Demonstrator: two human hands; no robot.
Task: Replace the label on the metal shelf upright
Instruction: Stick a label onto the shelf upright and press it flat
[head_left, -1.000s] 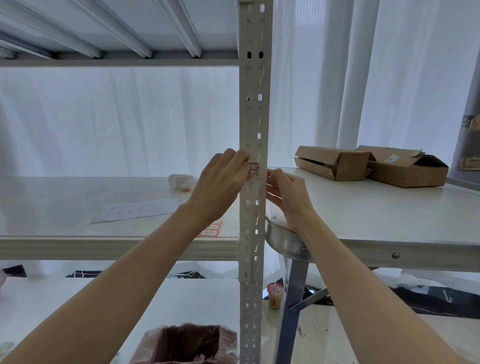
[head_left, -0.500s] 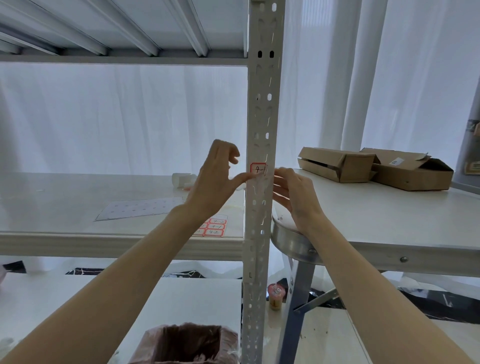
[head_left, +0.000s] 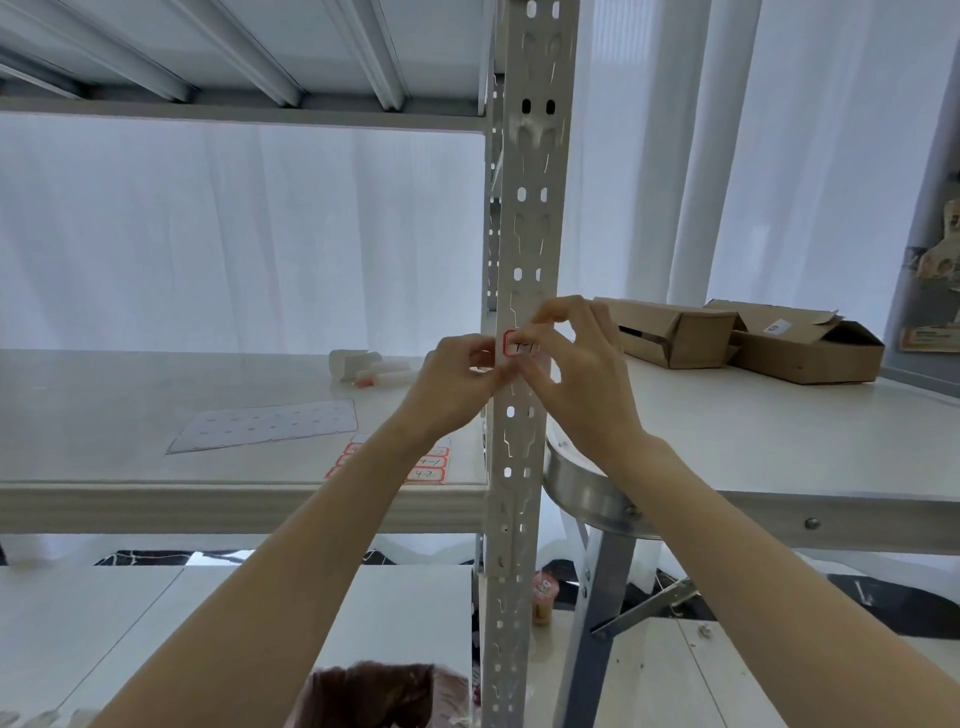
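The place looked like a stockroom or small storage area rather than a home. A bare perforated metal shelf upright (head_left: 524, 260) carried pale, nearly empty shelf boards (head_left: 156, 499), with ribbed steel decking overhead, and a sheet of red-bordered labels (head_left: 431, 467) numbered by hand lay on the board beside a peeled backing sheet (head_left: 265, 423). Plain cardboard boxes (head_left: 737, 338) sat on a metal-framed work table (head_left: 779, 467) alongside, and white curtains closed off the background.
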